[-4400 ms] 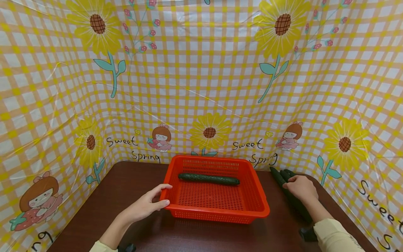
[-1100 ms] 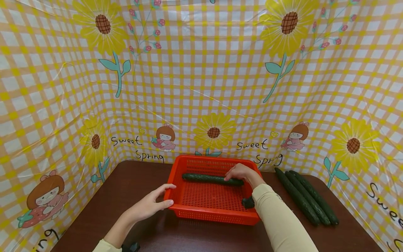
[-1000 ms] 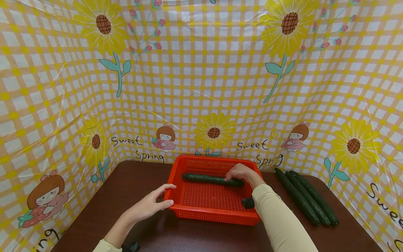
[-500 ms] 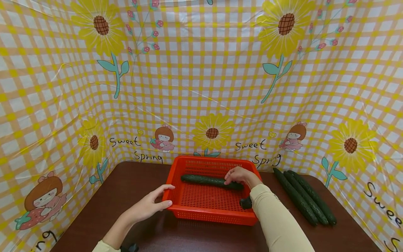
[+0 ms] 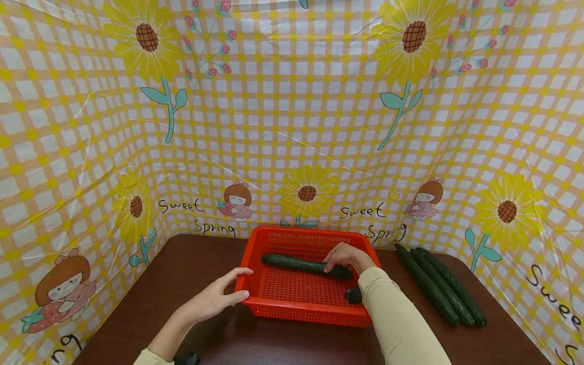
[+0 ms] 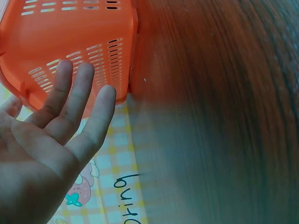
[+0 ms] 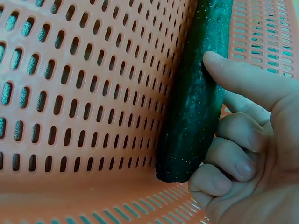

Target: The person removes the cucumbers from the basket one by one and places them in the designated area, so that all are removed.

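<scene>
A long dark green cucumber [image 5: 292, 262] lies inside the red perforated basket [image 5: 310, 304], slanting slightly, its right end nearer the front. My right hand [image 5: 344, 257] reaches over the basket and grips the cucumber near that end. In the right wrist view, the thumb presses the top of the cucumber [image 7: 196, 102] while the other fingers curl along its far side. My left hand [image 5: 219, 294] rests at the basket's left side, index fingertip and thumb touching the rim. The left wrist view shows extended fingers [image 6: 78, 95] beside the basket's slotted wall [image 6: 93, 51].
Three more cucumbers [image 5: 438, 286] lie side by side on the dark brown table [image 5: 274, 344], right of the basket. A yellow checked cloth [image 5: 301, 116] with sunflowers surrounds the table at the back and sides.
My right hand has moved left from the three cucumbers to the one in the basket. That cucumber's right end has since shifted slightly toward the front. The left hand stays at the rim.
</scene>
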`<state>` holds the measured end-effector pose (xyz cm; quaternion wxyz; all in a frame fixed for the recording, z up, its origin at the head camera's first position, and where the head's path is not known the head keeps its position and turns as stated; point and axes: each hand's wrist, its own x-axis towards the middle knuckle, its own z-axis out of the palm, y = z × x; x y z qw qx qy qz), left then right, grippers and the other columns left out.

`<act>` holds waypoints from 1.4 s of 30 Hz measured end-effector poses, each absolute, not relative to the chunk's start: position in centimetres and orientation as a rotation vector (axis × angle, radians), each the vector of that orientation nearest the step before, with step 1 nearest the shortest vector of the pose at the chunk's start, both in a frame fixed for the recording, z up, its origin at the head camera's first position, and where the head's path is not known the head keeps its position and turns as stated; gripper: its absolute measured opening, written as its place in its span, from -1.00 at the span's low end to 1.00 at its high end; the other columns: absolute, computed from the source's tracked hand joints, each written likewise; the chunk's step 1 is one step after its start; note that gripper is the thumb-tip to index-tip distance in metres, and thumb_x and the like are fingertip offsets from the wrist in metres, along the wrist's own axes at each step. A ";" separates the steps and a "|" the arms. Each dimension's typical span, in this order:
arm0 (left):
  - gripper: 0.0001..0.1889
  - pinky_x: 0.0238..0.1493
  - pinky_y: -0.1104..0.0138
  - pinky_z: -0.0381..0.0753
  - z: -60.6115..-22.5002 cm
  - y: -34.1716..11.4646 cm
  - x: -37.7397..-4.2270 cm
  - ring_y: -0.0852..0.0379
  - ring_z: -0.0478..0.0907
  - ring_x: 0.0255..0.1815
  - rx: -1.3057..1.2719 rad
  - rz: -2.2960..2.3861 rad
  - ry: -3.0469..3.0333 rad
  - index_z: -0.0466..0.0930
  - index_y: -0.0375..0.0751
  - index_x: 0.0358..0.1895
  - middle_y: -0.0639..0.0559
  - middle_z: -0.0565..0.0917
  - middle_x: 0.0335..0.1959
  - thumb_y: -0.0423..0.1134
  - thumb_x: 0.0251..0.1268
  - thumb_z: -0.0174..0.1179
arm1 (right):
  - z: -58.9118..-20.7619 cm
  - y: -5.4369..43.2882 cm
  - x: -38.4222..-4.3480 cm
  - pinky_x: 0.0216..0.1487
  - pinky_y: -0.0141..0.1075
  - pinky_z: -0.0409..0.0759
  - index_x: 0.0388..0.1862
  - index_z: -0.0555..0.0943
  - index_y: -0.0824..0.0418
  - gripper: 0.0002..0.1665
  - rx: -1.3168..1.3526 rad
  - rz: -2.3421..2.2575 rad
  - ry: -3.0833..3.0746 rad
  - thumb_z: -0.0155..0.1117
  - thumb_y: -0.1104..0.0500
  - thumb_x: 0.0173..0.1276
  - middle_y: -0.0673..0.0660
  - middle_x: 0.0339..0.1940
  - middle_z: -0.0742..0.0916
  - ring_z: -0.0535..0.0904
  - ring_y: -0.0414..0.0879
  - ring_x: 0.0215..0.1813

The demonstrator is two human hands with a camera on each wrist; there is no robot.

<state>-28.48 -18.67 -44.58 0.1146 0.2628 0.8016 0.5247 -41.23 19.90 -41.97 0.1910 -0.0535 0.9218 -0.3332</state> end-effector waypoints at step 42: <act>-0.44 -0.05 0.13 0.57 -44.2 -18.6 -28.1 -0.06 0.46 0.09 0.746 1.566 2.322 0.27 -0.06 0.46 -0.25 0.37 0.36 -0.07 0.49 0.17 | -42.2 20.4 -41.3 0.24 -0.02 0.52 -0.15 0.78 0.29 -0.71 -0.282 -0.956 2.571 0.54 0.24 0.13 0.19 0.06 0.73 0.58 0.14 0.19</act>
